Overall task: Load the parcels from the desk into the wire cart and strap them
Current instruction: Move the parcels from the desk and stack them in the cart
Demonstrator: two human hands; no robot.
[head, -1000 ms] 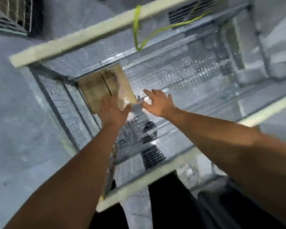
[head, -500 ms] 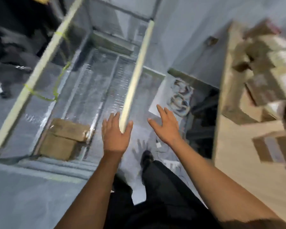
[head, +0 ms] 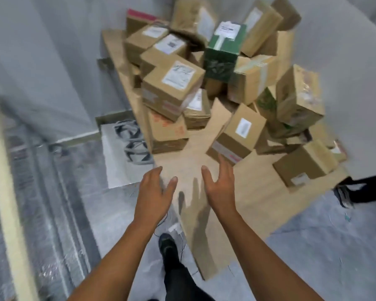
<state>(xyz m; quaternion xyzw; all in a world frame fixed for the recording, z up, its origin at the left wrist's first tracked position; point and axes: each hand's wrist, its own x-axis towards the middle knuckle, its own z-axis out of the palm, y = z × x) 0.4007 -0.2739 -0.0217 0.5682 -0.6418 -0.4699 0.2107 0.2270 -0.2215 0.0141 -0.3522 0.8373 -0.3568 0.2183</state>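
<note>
A heap of brown cardboard parcels [head: 174, 88] with white labels covers the far half of the wooden desk [head: 204, 205], with a dark green box [head: 223, 53] near the top. The nearest parcel [head: 237, 135] leans tilted just beyond my right hand [head: 218, 185]. My left hand [head: 154, 190] hovers at the desk's near left edge. Both hands are empty with fingers spread, palms facing each other. The wire cart's pale rail [head: 4, 185] and mesh [head: 41, 203] show at the far left.
A pair of grey shoes [head: 132, 142] lies on a white sheet on the floor between cart and desk. Another person's dark leg and shoe [head: 347, 192] stand at the desk's right end. My own foot [head: 167, 246] is beside the desk corner.
My view has swung right from the cart, where a parcel lies on the floor, to the desk. Both empty hands have moved from the cart rail to above the desk's near end.
</note>
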